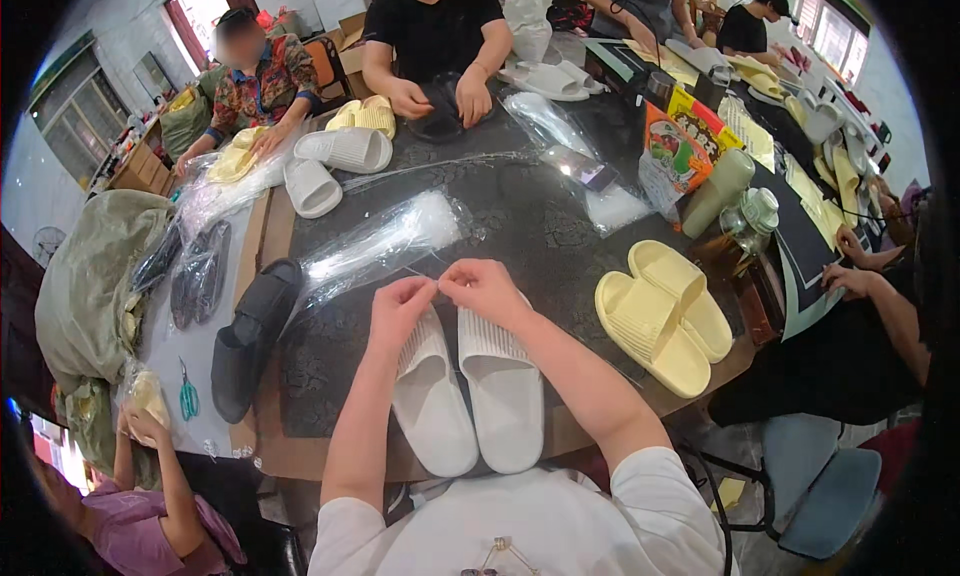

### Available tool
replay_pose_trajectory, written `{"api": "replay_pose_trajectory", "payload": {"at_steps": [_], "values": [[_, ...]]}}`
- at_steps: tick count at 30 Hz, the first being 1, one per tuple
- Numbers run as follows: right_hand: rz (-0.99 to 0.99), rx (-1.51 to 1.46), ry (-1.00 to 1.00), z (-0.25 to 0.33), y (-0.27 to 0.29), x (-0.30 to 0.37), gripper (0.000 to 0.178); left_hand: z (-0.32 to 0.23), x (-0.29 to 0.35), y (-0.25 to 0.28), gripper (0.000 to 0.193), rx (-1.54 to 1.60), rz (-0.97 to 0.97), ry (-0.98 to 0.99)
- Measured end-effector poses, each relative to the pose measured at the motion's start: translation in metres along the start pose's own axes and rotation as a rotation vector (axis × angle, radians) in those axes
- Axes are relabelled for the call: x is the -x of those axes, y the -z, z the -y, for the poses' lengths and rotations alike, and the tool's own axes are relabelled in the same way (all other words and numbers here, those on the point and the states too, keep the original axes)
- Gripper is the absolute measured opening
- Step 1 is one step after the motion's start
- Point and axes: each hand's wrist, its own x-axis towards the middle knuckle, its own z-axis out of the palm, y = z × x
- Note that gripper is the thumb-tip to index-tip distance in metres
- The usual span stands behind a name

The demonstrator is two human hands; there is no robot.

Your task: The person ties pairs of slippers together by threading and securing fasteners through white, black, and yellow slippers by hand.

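A pair of white slippers, the left one [435,421] and the right one [505,411], lies side by side at the table's near edge, ribbed straps away from me. Over their far ends my left hand [402,311] and my right hand [485,288] come together, thumbs and fingertips pinched. What they pinch is too small to make out; a thin strand may run between them. The slippers' far ends are hidden behind my hands. Just beyond lie clear plastic bags [400,236]. Yellow slippers [655,326] rest to the right, dark slippers [255,336] to the left.
Teal-handled snips [188,391] lie at the left. A phone [580,168] sits on more clear bags. Toward the right stand an orange snack packet [672,156], a green cup [718,191] and a bottle [742,224]. Several people handle slippers around the table; a blue chair [830,501] is right.
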Motion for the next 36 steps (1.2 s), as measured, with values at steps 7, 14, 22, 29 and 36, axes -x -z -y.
{"api": "replay_pose_trajectory", "payload": {"at_steps": [7,14,22,29,36], "values": [[-0.167,0.08,0.081,-0.005,-0.002,0.0,0.02,-0.003,0.003,-0.001,0.02,0.083,-0.131,-0.061],[-0.135,0.115,0.041,-0.01,0.001,-0.002,0.019,-0.005,0.002,-0.003,0.02,0.065,-0.168,-0.071],[-0.052,0.07,0.035,-0.005,0.001,-0.002,0.019,-0.007,0.004,-0.003,0.025,-0.012,-0.012,0.04],[-0.066,0.112,0.064,0.0,-0.002,0.0,0.018,0.0,0.003,0.001,0.023,-0.02,0.022,0.03],[-0.127,0.117,0.049,-0.001,-0.001,0.0,0.019,0.006,-0.002,0.001,0.022,0.003,-0.167,-0.05]]}}
